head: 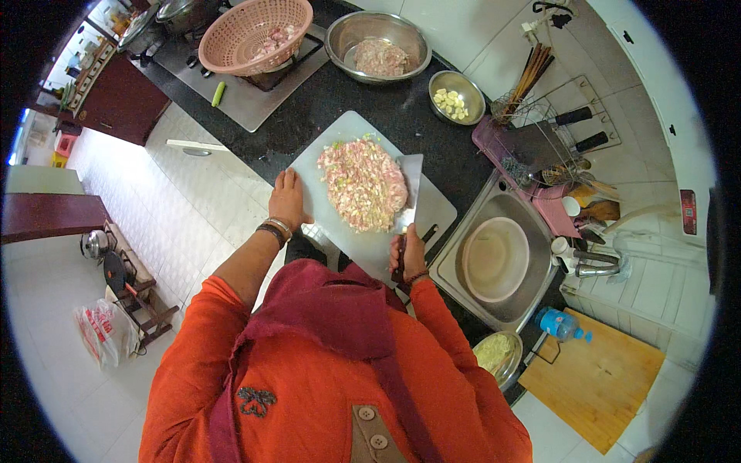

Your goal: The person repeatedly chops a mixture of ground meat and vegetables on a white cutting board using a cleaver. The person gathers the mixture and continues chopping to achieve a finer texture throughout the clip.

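Chopped meat mixed with pale and green bits (pixel 363 185) lies spread on a white plastic cutting board (pixel 353 124) on the black counter. In my right hand (pixel 412 254) is the dark handle of a cleaver (pixel 412 185); its broad blade rests against the right side of the meat. Another dark handle lies on the board just right of my right hand. My left hand (pixel 288 199) rests on the board's left edge with the fingers apart, holding nothing. Beyond the board, a steel bowl (pixel 338 58) holds ground meat (pixel 381 58), and a smaller steel bowl (pixel 476 116) holds peeled garlic cloves (pixel 450 103).
A pink colander (pixel 228 43) with meat pieces sits over the stove burner, near a green vegetable piece (pixel 218 94). At right are a sink (pixel 498 202) with a basin (pixel 496 260), a knife rack (pixel 564 130), a bottle (pixel 558 324) and a wooden board (pixel 596 376).
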Motion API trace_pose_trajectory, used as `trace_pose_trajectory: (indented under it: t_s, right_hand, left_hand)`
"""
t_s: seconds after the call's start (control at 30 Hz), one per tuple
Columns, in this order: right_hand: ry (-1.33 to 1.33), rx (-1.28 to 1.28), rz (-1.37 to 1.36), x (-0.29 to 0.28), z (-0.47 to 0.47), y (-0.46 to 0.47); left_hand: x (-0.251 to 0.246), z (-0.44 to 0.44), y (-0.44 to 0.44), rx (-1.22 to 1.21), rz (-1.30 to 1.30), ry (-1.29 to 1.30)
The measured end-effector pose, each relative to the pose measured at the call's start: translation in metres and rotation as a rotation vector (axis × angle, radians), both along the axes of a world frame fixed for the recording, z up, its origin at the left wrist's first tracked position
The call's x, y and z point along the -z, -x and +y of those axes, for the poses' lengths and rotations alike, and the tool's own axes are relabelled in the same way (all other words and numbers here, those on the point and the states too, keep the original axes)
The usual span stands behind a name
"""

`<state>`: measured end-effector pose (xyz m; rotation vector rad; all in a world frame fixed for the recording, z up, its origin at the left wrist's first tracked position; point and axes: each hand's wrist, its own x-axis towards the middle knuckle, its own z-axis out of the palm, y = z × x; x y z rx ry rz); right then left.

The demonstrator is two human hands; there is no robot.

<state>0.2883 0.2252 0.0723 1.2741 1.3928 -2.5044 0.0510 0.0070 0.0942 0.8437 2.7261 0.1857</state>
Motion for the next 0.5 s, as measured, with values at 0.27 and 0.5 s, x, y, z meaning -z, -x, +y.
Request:
trace_pose_trajectory:
  t_s: [0.27, 0.5]
  right_hand:
    - [-0.749, -0.256, -0.030, -0.027, -0.014, 0.062]
    - [-1.149, -0.480, 0.121, -0.061, 0.008, 0.070]
  left_hand:
    - [0.005, -0.004, -0.001, -0.013, -0.004, -0.065]
    - [0.010, -0.009, -0.002, -0.022, 0.007, -0.144]
